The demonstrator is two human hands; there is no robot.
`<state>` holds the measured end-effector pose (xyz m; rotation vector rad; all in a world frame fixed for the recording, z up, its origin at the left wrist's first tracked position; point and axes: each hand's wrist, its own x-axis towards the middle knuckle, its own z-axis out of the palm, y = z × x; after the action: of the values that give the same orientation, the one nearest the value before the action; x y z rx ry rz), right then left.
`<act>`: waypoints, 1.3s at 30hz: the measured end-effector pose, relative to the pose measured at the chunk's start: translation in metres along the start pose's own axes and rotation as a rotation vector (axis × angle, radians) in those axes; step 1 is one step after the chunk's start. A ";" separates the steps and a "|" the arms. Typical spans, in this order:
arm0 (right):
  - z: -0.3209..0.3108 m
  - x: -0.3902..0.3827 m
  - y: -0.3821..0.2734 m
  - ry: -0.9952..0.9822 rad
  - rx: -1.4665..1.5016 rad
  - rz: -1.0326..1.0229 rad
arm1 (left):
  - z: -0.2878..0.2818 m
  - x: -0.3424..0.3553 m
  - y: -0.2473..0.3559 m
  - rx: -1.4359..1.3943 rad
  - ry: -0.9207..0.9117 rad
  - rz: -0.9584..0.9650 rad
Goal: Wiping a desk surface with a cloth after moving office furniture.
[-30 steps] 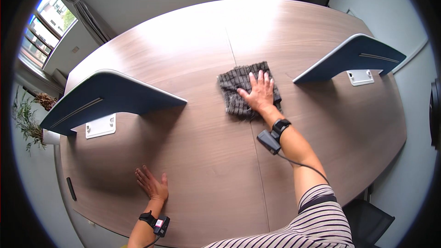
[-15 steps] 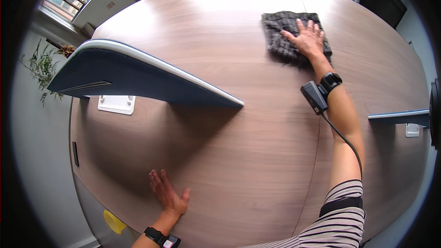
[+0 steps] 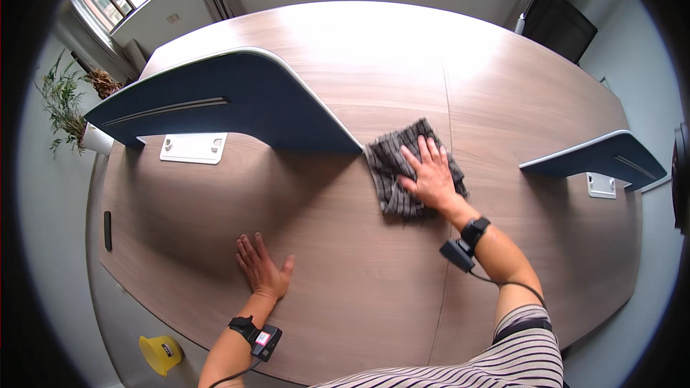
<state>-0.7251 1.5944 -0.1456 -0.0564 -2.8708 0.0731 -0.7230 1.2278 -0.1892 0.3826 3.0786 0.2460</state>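
Observation:
A dark grey striped cloth (image 3: 392, 165) lies spread on the wood-look table (image 3: 345, 259), its upper left corner by the end of the blue desk divider (image 3: 237, 100). My right hand (image 3: 431, 176) presses flat on the cloth with fingers outstretched, not wrapped round it. On the near left part of the table, my left hand (image 3: 262, 266) rests palm down, fingers spread, holding nothing. Each wrist wears a black strap with a small device and a cable.
A second blue divider (image 3: 596, 154) stands at the right. White socket plates (image 3: 192, 149) sit below the dividers. A black strip (image 3: 108, 231) lies at the left edge. A yellow bucket (image 3: 159, 354) stands on the floor, a potted plant (image 3: 66, 104) beyond the table's left side.
My right hand has drawn the cloth nearer and to the left, from the far side to beside the divider's end. My left hand stays on its spot. The view has tilted up somewhat.

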 end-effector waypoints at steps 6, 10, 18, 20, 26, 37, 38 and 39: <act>-0.022 -0.095 -0.074 -0.321 0.200 0.002 | 0.017 0.072 0.003 0.021 -0.036 -0.008; -0.022 -0.139 -0.092 -0.387 0.257 -0.073 | 0.031 0.100 0.006 0.055 -0.067 -0.027; -0.003 -0.047 0.007 -0.029 -0.027 0.400 | 0.010 0.074 -0.011 0.097 -0.045 -0.044; 0.005 -0.001 0.041 -0.015 -0.111 0.572 | 0.000 0.075 -0.018 0.126 -0.019 -0.070; -0.020 0.046 0.110 -0.037 -0.306 1.075 | -0.014 0.040 0.007 0.057 -0.068 -0.002; 0.072 0.052 -0.118 -0.063 0.233 0.148 | 0.039 0.119 -0.042 0.036 0.034 0.023; 0.076 0.044 -0.120 -0.082 0.269 0.099 | 0.048 0.131 -0.042 0.046 0.023 -0.010; 0.078 0.034 -0.108 -0.085 0.232 0.121 | 0.056 0.145 -0.040 0.057 0.012 -0.041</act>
<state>-0.7824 1.4842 -0.2054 -0.1860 -2.9189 0.4417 -0.8699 1.2341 -0.2522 0.3212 3.1074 0.1607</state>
